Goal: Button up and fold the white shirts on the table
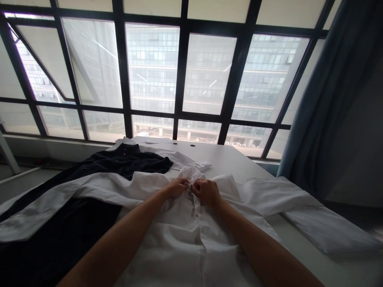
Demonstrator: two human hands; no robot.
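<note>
A white button-up shirt (179, 239) lies spread on the table, its collar toward the window and its sleeves stretched out to both sides. My left hand (177, 186) pinches the shirt's front opening just below the collar. Close beside it on the right, my right hand (207, 191) is closed on the same placket, fingertips nearly touching those of the left. Any button between the fingers is too small to make out. Below my hands the placket runs down toward me, with the fabric wrinkled around it.
A dark navy shirt (140, 161) lies at the left, partly under the white sleeve, with more white clothing beyond it. Folded white cloth (332, 229) rests at the right on the white table (227, 159). Behind stand black-framed windows (152, 67) and a blue-grey curtain (326, 99).
</note>
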